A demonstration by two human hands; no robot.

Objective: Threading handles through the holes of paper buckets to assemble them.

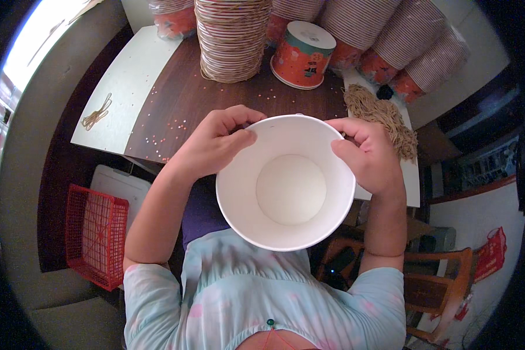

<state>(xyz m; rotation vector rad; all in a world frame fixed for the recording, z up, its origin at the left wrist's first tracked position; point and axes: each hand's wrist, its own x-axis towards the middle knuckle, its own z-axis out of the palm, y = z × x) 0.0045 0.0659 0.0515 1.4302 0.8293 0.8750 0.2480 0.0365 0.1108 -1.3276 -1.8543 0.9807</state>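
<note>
A large paper bucket (291,233), white inside, is tipped so that its open mouth faces me, just in front of the table's near edge. My left hand (216,140) grips its upper left rim, thumb at the inner side and fingers behind. On the upper right rim my right hand (367,151) pinches the wall the same way. The fingertips behind the bucket and its outer side are hidden. Beyond it stands a tall stack of nested buckets (233,44) with tan cords around their rims. Beside the stack an orange and green bucket (302,61) rests upside down.
A heap of tan cords (385,119) lies on the table's right side, a small cord bundle (97,112) on its left white part. Small round bits dot the brown tabletop (175,99). Wrapped bucket stacks (361,29) line the back. A red basket (96,233) is lower left, a wooden chair (443,286) lower right.
</note>
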